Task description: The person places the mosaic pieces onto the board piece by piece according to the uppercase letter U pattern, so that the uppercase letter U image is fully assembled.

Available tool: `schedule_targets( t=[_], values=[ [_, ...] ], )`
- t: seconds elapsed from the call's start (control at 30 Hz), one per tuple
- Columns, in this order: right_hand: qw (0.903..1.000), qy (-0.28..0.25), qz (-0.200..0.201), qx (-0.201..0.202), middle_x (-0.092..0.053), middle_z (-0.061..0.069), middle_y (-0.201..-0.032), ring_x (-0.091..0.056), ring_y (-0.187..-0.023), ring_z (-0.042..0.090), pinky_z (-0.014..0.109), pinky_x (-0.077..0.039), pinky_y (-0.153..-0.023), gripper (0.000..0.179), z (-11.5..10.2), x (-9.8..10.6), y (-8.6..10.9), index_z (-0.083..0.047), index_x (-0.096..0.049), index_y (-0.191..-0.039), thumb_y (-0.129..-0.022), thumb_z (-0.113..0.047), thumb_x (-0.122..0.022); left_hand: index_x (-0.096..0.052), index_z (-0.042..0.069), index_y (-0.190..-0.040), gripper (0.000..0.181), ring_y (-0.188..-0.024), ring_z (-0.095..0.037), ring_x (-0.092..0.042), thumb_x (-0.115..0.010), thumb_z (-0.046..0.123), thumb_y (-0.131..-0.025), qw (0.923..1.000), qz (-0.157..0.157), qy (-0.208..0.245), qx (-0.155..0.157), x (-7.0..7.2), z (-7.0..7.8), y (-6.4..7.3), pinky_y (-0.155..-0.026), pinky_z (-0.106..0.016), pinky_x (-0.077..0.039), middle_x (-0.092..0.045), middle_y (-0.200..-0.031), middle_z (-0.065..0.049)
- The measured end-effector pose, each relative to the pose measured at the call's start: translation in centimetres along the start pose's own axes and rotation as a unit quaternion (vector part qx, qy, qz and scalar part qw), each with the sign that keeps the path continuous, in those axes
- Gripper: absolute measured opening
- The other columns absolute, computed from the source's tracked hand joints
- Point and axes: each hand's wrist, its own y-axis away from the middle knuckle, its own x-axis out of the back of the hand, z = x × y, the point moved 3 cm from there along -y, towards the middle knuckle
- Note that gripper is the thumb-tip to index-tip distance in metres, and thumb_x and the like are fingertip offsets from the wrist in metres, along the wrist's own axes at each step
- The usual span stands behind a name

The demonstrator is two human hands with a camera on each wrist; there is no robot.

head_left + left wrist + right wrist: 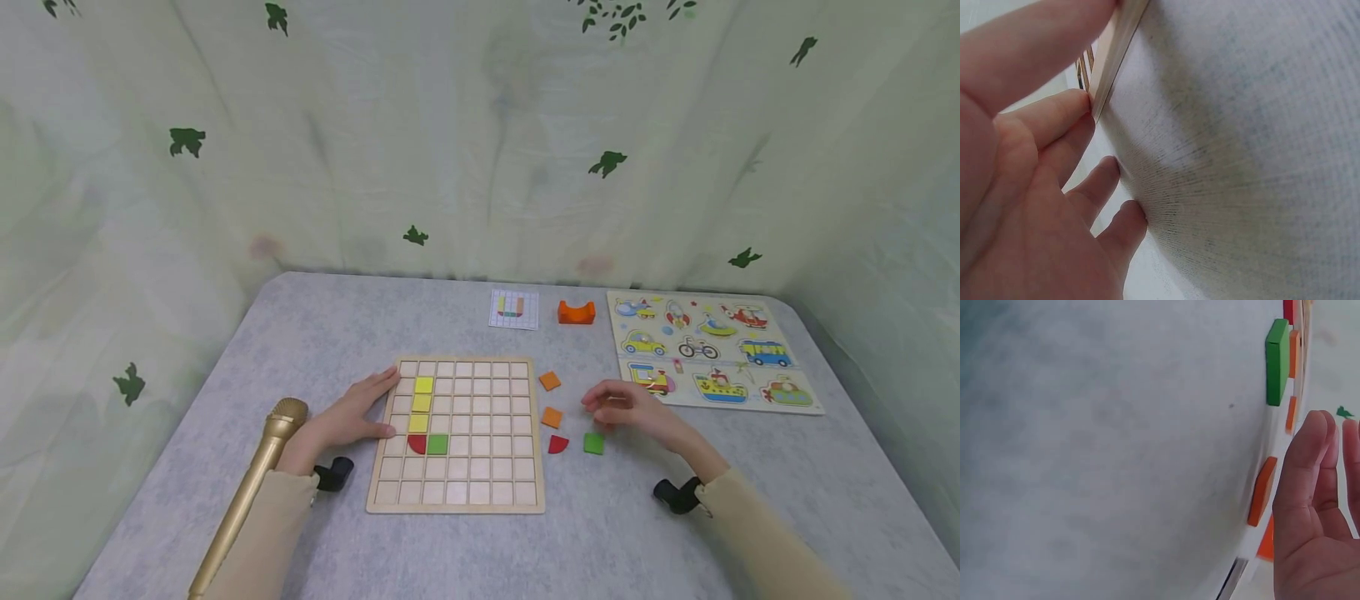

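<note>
A wooden grid board [480, 498] lies flat on the table. Three yellow square tiles [421, 403] form a column on it, above a red quarter-round tile [417, 444] and a green square tile [437, 444]. My left hand [348, 419] rests against the board's left edge, fingers spread. Right of the board, my right hand [637, 412] hovers with fingers loosely bent, holding nothing. Near it lie a loose green tile [593, 443], another red quarter-round [558, 444] and two orange tiles [552, 417]. The right wrist view shows one more orange tile [1262, 490] by the hand.
Behind the board lie a small pattern card [513, 309] and an orange curved block [576, 313]. A vehicle picture puzzle [712, 350] occupies the back right. A gold microphone [251, 492] lies beside my left forearm. A pale curtain [450, 125] hangs behind the table.
</note>
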Motion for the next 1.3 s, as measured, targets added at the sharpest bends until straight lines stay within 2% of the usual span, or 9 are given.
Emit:
schedule_targets(
  t=[0.33,0.53,0.83,1.1,1.3],
  values=[
    [0.9997,0.023,0.002,-0.007,-0.061,0.018,-0.107,-0.060,-0.082,0.028,0.030,-0.052,-0.072,0.024,0.6,0.2,1.0,0.002,-0.062,-0.113,-0.094,-0.013,-0.061,-0.023,-0.005,-0.149,0.085,-0.140,-0.047,-0.007,-0.073,0.024,-0.085,1.0000,-0.003,0.003,0.005,0.0,-0.2,0.0,-0.109,-0.062,-0.013,-0.014,-0.156,-0.022],
    [0.9991,0.042,-0.009,-0.007,-0.062,0.015,-0.106,-0.057,-0.084,0.028,0.030,-0.052,-0.071,0.022,0.5,0.0,1.2,0.001,-0.063,-0.112,-0.092,-0.009,-0.062,-0.023,-0.005,-0.149,0.086,-0.140,-0.047,-0.007,-0.072,0.025,-0.085,1.0000,-0.004,0.003,0.008,0.0,-0.3,0.0,-0.109,-0.062,-0.012,-0.014,-0.156,-0.022],
    [0.9967,0.071,-0.032,0.024,-0.063,0.011,-0.100,-0.056,-0.083,0.022,0.029,-0.052,-0.070,0.021,0.1,-0.7,1.2,0.000,-0.063,-0.108,-0.087,0.000,-0.061,-0.023,-0.005,-0.149,0.086,-0.140,-0.047,-0.008,-0.073,0.024,-0.085,1.0000,-0.002,0.000,0.008,0.0,-0.2,-0.1,-0.109,-0.061,-0.013,-0.015,-0.156,-0.022],
    [0.9900,0.134,-0.025,0.034,-0.061,0.002,-0.095,-0.055,-0.082,0.020,0.026,-0.048,-0.071,0.022,0.0,-1.3,1.2,-0.007,-0.065,-0.105,-0.084,0.000,-0.069,-0.024,-0.006,-0.148,0.085,-0.139,-0.047,-0.009,-0.073,0.024,-0.085,1.0000,0.001,-0.004,0.007,0.1,0.0,-0.1,-0.109,-0.061,-0.013,-0.016,-0.155,-0.023],
    [0.9825,0.181,-0.013,0.044,-0.058,-0.001,-0.088,-0.052,-0.080,0.018,0.025,-0.045,-0.067,0.024,-0.6,-1.8,1.3,-0.008,-0.066,-0.102,-0.081,0.001,-0.072,-0.024,-0.005,-0.148,0.086,-0.140,-0.047,-0.008,-0.073,0.024,-0.085,1.0000,0.001,0.001,0.008,0.0,-0.1,-0.1,-0.109,-0.061,-0.013,-0.016,-0.155,-0.022]
  ],
)
